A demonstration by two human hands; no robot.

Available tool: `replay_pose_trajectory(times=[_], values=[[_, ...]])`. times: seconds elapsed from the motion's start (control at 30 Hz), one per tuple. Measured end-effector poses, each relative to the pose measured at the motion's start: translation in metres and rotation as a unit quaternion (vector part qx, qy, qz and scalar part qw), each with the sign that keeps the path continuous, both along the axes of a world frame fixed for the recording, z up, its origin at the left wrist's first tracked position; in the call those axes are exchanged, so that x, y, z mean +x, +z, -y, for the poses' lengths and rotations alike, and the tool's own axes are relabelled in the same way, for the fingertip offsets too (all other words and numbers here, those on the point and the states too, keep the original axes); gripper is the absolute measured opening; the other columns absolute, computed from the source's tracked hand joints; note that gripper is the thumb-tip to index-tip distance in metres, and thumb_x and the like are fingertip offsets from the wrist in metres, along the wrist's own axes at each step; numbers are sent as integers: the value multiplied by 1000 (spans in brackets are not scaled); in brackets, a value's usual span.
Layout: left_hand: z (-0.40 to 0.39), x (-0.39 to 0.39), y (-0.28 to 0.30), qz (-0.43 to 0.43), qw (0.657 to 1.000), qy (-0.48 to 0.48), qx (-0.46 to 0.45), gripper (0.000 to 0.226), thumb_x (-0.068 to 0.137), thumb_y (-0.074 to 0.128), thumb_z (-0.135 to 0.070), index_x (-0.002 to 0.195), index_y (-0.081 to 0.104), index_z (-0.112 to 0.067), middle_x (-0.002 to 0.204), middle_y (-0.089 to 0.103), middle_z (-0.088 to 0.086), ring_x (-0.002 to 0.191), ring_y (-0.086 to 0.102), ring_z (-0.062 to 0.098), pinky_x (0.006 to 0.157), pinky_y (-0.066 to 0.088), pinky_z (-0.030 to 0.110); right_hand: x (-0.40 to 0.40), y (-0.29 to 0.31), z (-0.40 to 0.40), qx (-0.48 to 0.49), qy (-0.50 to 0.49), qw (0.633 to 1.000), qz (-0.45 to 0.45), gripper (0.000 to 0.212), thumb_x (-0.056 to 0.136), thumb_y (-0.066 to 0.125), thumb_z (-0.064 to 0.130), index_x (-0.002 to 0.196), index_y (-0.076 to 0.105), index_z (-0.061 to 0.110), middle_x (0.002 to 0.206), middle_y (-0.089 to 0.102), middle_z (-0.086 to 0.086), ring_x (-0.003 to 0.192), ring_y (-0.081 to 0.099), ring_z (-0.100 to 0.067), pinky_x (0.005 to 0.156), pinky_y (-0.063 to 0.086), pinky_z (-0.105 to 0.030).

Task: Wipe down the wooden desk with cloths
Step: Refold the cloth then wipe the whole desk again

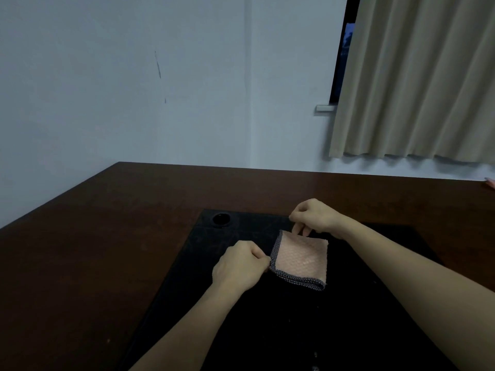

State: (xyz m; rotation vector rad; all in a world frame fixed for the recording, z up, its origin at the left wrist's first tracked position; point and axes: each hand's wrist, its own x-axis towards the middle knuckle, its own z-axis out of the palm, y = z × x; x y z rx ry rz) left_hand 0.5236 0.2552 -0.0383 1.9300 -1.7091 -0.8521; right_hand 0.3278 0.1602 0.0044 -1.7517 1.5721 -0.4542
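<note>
A small pink cloth [302,259] with a dark grey stitched border lies folded into a square on the black mat [203,277] in the middle of the dark wooden desk [93,250]. My left hand [241,266] pinches the cloth's left corner, fingers curled. My right hand [313,216] pinches the cloth's far edge near its top corner, its wrist reaching in from the right.
A round black hole or cup [221,219] sits at the mat's far left corner. A beige curtain [417,76] hangs at the back right over a dark window. A pale object [490,182] shows at the desk's far right edge. White walls stand behind the desk.
</note>
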Motion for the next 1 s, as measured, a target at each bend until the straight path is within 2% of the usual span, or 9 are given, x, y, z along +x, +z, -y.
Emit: replay_pose_trajectory(times=[0.13, 0.23, 0.4, 0.5, 0.57, 0.7, 0.8, 0.93, 1.0], values=[[0, 10, 1, 52, 998, 6, -34, 11, 94, 61, -48, 88, 63, -40, 93, 69, -20, 89, 66, 10, 84, 57, 37, -8, -3, -5, -18, 18, 999, -35, 16, 104, 53, 19, 102, 67, 11, 93, 75, -8, 73, 68, -15, 52, 48, -17], [-3, 15, 4, 66, 996, 0, -53, 6, 96, 60, -45, 92, 59, -40, 92, 66, -22, 94, 65, 10, 85, 55, 35, -14, -14, -15, -78, 37, 988, -130, 15, 102, 54, 20, 106, 67, 16, 108, 71, -3, 97, 66, -19, 78, 54, -28], [-11, 18, 9, 71, 995, -13, -73, 6, 98, 58, -40, 104, 60, -41, 100, 64, -22, 98, 63, 10, 80, 51, 32, 3, -48, -49, -173, 99, 947, -252, 46, 104, 44, 46, 140, 54, 20, 145, 49, -6, 132, 46, -31, 111, 36, -42], [-18, 19, 13, 89, 992, -28, -88, 11, 99, 57, -38, 110, 61, -39, 107, 64, -20, 98, 62, 9, 76, 49, 31, 7, -66, -59, -116, 148, 947, -262, 108, 78, -6, 91, 160, 22, 28, 167, 17, -2, 152, 16, -33, 123, 14, -48], [-23, 19, 13, 128, 984, -55, -110, 14, 100, 56, -34, 112, 61, -37, 110, 62, -18, 98, 61, 9, 79, 51, 33, 1, -78, -59, -95, 198, 918, -330, 132, 51, -35, 92, 163, 2, 32, 170, -8, 0, 155, -11, -38, 123, -1, -56], [-28, 19, 12, 193, 966, -107, -135, 18, 101, 54, -33, 118, 58, -35, 119, 58, -13, 103, 60, 13, 83, 54, 36, -16, -80, -75, -60, 171, 921, -345, 80, 93, -10, 72, 162, -2, 33, 168, -20, -2, 151, -26, -37, 121, -11, -61], [-28, 13, 11, 206, 960, -135, -136, 24, 103, 52, -34, 126, 56, -34, 126, 57, -11, 107, 59, 13, 83, 55, 36, -47, -84, -84, -48, 168, 924, -341, 112, 58, -28, 92, 157, -15, 41, 166, -25, 8, 150, -28, -34, 123, -9, -57], [-29, -3, 10, 205, 951, -191, -130, 32, 104, 51, -36, 135, 53, -34, 136, 55, -10, 116, 58, 14, 91, 53, 37, -83, -74, -108, 5, 124, 936, -330, 83, 83, -7, 86, 154, -21, 45, 159, -32, 16, 148, -32, -30, 123, -10, -56], [-29, -13, 10, 209, 942, -230, -129, 35, 104, 50, -36, 139, 51, -34, 142, 53, -9, 123, 56, 15, 97, 50, 39, -103, -74, -115, 14, 103, 940, -326, 89, 74, -11, 91, 151, -23, 47, 161, -31, 14, 148, -32, -32, 123, -10, -57]])
